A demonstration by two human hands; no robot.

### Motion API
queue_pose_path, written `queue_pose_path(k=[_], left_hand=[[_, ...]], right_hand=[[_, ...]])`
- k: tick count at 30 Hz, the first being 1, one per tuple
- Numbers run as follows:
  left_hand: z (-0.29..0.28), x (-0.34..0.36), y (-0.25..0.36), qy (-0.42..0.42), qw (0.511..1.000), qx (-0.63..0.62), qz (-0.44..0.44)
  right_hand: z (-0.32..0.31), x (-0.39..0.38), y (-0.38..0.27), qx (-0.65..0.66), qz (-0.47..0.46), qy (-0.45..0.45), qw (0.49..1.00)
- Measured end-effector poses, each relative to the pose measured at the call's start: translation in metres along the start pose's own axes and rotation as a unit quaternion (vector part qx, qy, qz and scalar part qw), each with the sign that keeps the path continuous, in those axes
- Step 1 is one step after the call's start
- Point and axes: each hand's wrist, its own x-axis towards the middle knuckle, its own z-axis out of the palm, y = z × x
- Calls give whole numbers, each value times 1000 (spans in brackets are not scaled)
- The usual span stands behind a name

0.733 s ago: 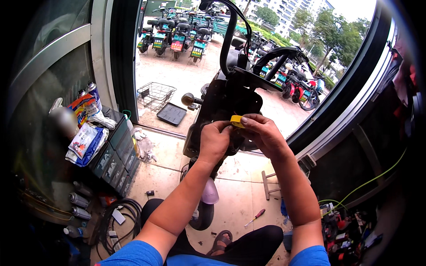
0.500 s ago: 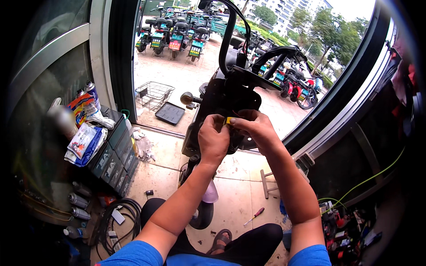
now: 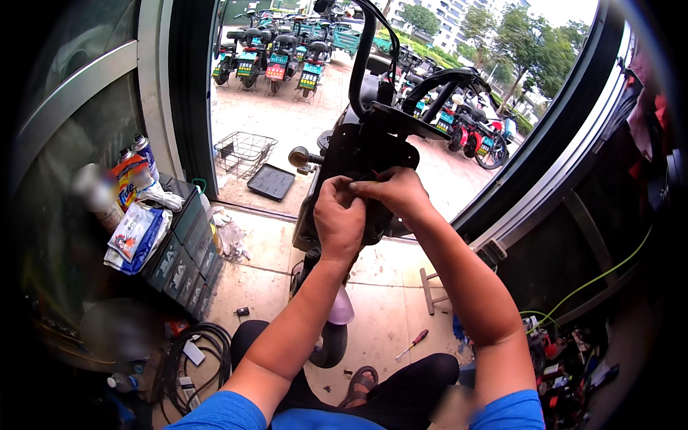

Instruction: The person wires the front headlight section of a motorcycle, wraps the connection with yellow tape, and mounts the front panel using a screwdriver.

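Note:
My left hand and my right hand meet in front of the dark body of a two-wheeled scooter. Both are closed, thumbs and fingertips pinched close together. Whatever they pinch is hidden behind the fingers; a thin reddish strand shows just above the right thumb. A round amber turn signal juts from the scooter's left side. Bent black tubing rises above the body. Below my left forearm are a pale purple part and a black wheel.
A dark drawer cabinet bearing bags and spray cans stands left. A black cable coil and a screwdriver lie on the floor. A wire basket and black tray sit by the doorway. Parked scooters stand outside.
The small yellow piece between my fingertips has gone out of sight behind them. My hands have shifted slightly up and left, and the whole view has moved a little.

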Motion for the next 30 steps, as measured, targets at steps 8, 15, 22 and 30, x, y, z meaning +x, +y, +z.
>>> queue_pose_path(k=[8,15,22,30], left_hand=[[3,-2,-1,-25,993,-87,-70],[0,-2,4,-19,985,-132,-108],[-2,1,3,-72,989,-94,-92],[-6,0,10,-147,975,-86,-142]], right_hand=[[-27,-7,-10,-23,51,-105,993],[-48,-25,-23,-181,24,-147,972],[-55,-38,7,134,25,-107,985],[-49,-43,0,88,-20,-78,993]])
